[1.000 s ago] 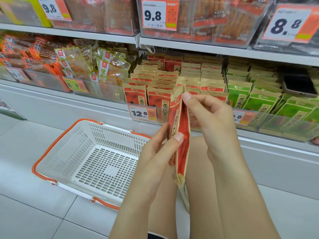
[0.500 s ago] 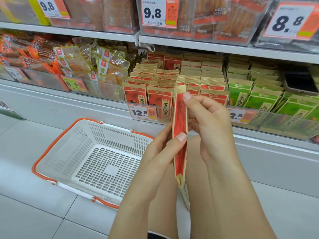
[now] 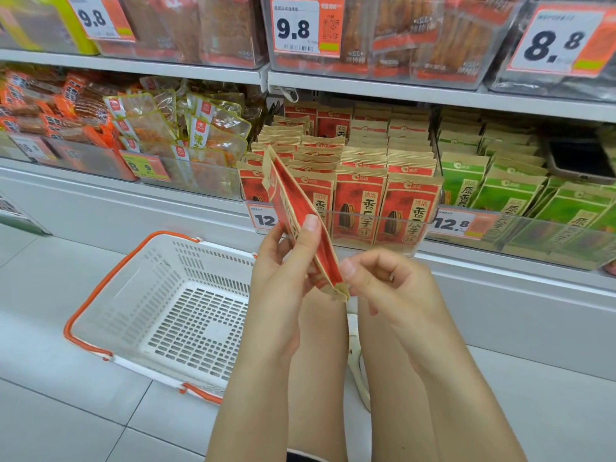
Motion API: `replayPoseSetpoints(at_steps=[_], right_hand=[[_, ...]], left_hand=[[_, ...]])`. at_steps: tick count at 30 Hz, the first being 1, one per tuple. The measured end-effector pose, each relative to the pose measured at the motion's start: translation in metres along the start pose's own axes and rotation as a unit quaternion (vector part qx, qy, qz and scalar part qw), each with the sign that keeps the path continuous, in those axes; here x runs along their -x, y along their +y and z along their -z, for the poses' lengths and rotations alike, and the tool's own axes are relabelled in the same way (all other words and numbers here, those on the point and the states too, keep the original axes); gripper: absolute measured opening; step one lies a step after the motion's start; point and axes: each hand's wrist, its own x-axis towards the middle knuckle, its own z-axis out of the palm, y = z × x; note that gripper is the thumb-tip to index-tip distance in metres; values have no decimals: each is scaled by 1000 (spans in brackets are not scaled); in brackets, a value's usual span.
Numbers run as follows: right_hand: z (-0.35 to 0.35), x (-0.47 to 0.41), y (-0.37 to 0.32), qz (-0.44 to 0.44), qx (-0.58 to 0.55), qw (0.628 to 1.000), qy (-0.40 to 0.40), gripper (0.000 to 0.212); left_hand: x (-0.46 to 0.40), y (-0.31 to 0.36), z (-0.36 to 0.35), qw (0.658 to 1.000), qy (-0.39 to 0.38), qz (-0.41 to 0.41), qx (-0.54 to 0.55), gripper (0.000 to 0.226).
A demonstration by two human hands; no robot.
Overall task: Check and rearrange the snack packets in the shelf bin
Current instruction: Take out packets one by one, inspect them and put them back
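Tilting edge-on toward the camera, one red snack packet (image 3: 301,221) was held before the clear shelf bin (image 3: 383,216), so its front print could not be read. It was gripped by the left hand (image 3: 283,265), thumb on top, while its lower corner was pinched by the right hand (image 3: 383,281). Four front packets were counted in the bin; one white basket (image 3: 160,305) was seen on the floor.

Both hands hold one red snack packet (image 3: 301,225) edge-on and tilted: the left hand (image 3: 283,261) pinches its middle, the right hand (image 3: 383,281) pinches its lower corner. Just beyond the fingertips stands the clear shelf bin (image 3: 383,216) of matching red packets (image 3: 358,205). A white basket (image 3: 160,308) lies left of the left fingers.
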Motion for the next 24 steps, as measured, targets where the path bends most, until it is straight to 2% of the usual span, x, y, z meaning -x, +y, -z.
replayPoseSetpoints(at_steps=[4,15,24], right_hand=[[3,5,2,14,15,1000,-5,16],[-1,7,6,62,80,995,21,5],[0,8,7,66,79,994,28,14]], left_hand=[[1,-2,0,999,39,-7,4,70],[0,-3,-5,997,74,-15,11,71],[3,-2,-6,999,39,-12,24,62]])
